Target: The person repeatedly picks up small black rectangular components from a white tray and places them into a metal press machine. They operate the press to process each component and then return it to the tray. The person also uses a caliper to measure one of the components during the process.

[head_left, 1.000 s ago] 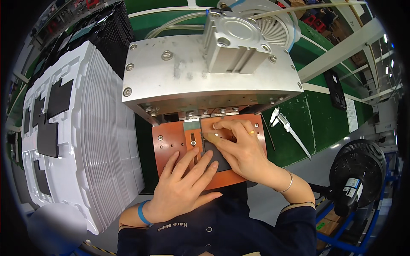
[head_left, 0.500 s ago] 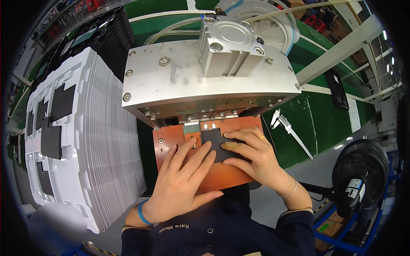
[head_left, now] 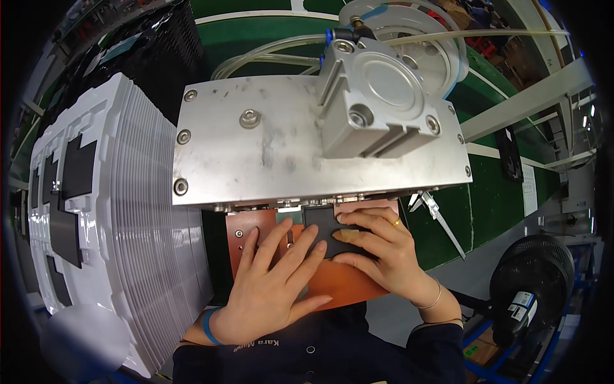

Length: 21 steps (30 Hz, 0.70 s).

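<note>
A dark grey flat piece with a stepped edge [head_left: 318,227] lies on the orange plate [head_left: 358,276] of a metal press [head_left: 281,150]. Its far end is close to the press's front edge. My left hand [head_left: 272,281] lies with fingers spread, partly on the plate, its fingertips at the piece's left side. My right hand [head_left: 384,253] has its bent fingers and thumb on the right side of the piece, gripping it there. A ring and the fingers hide part of that side.
Stacked white plastic trays [head_left: 153,211] stand at the left; the top one carries several dark flat pieces [head_left: 80,168]. A caliper [head_left: 441,221] lies on the green table at the right. A black fan [head_left: 531,275] stands at the lower right. Black crates [head_left: 150,64] are behind the trays.
My view has tilted, so the press looks larger and covers more of the orange plate's far part. Both hands keep nearly the same places at the grey piece.
</note>
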Tool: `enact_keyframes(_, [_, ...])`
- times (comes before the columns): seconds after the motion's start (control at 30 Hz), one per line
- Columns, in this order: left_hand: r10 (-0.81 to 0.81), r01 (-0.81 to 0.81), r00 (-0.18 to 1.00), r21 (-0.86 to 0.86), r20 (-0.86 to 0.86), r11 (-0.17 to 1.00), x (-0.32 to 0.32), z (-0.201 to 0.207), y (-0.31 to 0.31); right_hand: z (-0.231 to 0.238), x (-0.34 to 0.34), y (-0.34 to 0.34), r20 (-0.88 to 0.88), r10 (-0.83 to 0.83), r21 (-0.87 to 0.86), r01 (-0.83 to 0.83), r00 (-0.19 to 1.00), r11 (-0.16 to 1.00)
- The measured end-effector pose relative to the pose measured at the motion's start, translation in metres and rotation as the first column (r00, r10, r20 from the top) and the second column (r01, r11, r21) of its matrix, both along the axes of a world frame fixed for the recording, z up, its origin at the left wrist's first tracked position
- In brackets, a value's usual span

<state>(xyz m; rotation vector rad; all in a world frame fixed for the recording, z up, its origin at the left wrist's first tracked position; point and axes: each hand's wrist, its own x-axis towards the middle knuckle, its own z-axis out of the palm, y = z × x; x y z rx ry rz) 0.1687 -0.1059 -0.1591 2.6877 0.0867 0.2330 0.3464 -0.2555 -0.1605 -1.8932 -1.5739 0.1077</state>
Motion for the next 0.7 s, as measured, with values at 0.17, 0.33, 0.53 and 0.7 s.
enact_keyframes(0.17, [0.005, -0.006, 1.0, -0.028, -0.03, 1.0, 0.0004, 0.0003, 0.0, 0.0006, 0.0008, 0.0013, -0.006, 0.003, -0.026, -0.003, 1.0, 1.0])
enact_keyframes(0.33, [0.017, -0.018, 0.999, -0.028, -0.03, 0.999, -0.0004, -0.0004, -0.0008, 0.0025, 0.0009, 0.0025, -0.024, 0.002, -0.038, -0.003, 1.0, 0.999])
enact_keyframes(0.53, [0.005, -0.005, 0.999, 0.001, -0.037, 1.0, -0.0007, -0.0024, -0.0006, 0.0057, 0.0022, 0.0023, -0.024, -0.002, -0.059, 0.001, 1.0, 0.998])
enact_keyframes(0.7, [0.007, -0.006, 0.998, 0.016, -0.056, 1.0, -0.0006, -0.0013, -0.0007, 0.0053, 0.0032, 0.0033, -0.009, -0.005, -0.058, 0.005, 1.0, 0.998])
